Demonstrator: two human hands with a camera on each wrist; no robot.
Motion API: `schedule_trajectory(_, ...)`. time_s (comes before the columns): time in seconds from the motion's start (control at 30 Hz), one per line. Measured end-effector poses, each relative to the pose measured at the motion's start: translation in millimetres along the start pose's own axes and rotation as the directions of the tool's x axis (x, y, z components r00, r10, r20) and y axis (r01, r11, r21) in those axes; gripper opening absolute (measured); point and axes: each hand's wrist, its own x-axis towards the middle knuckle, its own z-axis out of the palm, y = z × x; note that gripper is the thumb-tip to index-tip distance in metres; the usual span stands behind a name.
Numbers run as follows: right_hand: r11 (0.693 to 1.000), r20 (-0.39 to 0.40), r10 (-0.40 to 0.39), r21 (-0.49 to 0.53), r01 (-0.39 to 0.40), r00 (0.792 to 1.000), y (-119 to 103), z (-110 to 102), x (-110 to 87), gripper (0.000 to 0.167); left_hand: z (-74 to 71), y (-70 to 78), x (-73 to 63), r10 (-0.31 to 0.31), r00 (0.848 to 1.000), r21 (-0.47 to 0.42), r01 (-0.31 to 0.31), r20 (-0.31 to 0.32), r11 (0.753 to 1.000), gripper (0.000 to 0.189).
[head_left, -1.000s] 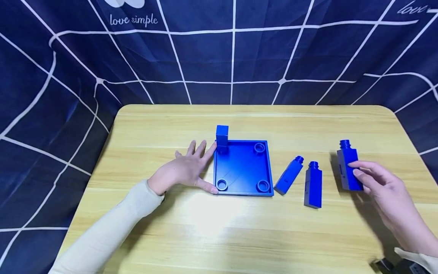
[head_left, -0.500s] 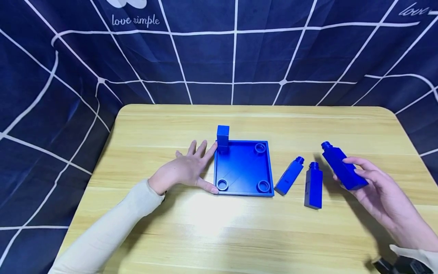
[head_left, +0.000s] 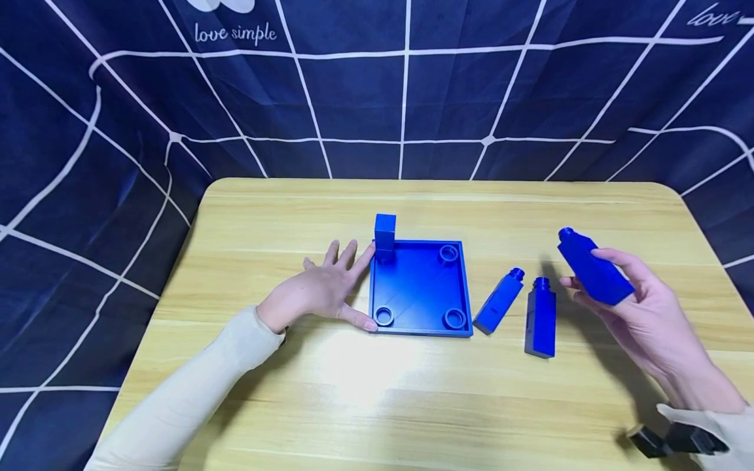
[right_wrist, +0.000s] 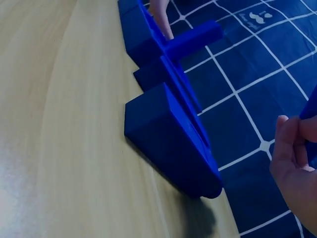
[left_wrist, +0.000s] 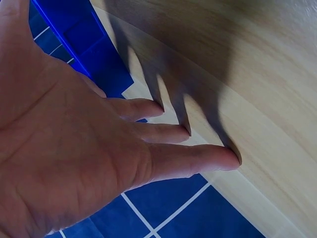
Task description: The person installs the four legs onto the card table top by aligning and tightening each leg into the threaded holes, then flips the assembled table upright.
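Blue square-sided threaded leg (head_left: 592, 268), gripped by the right hand (head_left: 656, 320): I'd bring it upright over a round blue socket (head_left: 454, 319), splayed left hand (head_left: 324, 288) bracing the blue square tray (head_left: 418, 288).

Tray (head_left: 421, 284) and blocks (head_left: 595, 269) look smooth, perhaps plastic, the tabletop (head_left: 501, 209) glossy wood-grain, the backdrop (head_left: 359, 98) creased cloth.

left hand (head_left: 318, 289), fingers (head_left: 357, 264) splayed, thumb (head_left: 358, 318) stretched apart, right hand (head_left: 655, 320) raised, curled in a grip
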Motion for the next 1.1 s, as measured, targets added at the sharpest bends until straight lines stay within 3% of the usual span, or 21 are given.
schedule_trajectory(0.2,0.983,-0.05,-0.044,-0.181,0.034,0.998,6,16,9.9,0.057,-0.1,-0.9,-0.1,0.006,1.0,-0.004,-0.006,-0.004,1.0,0.148)
schedule_trajectory(0.4,0.906,-0.077,-0.073,-0.422,0.034,0.994,9,25,17.7,0.054,-1.1,-0.5,-0.3,0.012,1.0,0.006,-0.012,-0.015,1.0,0.148)
schedule_trajectory(0.67,0.819,-0.053,-0.071,-0.573,0.028,0.996,12,37,27.9,0.045,-1.1,-1.0,1.3,0.013,1.0,0.007,-0.013,-0.017,1.0,0.147)
schedule_trajectory(0.87,0.792,-0.095,-0.098,-0.611,0.02,0.991,14,43,31.9,0.033,-0.8,-2.2,-0.2,0.01,1.0,-0.004,-0.01,-0.015,1.0,0.147)
schedule_trajectory(0.93,0.737,-0.144,-0.121,-0.676,-0.008,0.982,14,44,32.2,0.031,-0.6,-2.4,-0.8,0.011,1.0,-0.014,-0.011,-0.014,1.0,0.147)
schedule_trajectory(1.03,0.57,-0.199,-0.162,-0.818,-0.073,0.967,15,46,34.2,0.033,0.1,-2.4,-1.3,0.014,1.0,-0.022,-0.014,-0.012,1.0,0.147)
schedule_trajectory(1.1,0.475,-0.216,-0.172,-0.873,-0.111,0.961,16,47,36.3,0.04,0.4,-2.5,-1.0,0.012,1.0,-0.022,-0.012,-0.008,1.0,0.147)
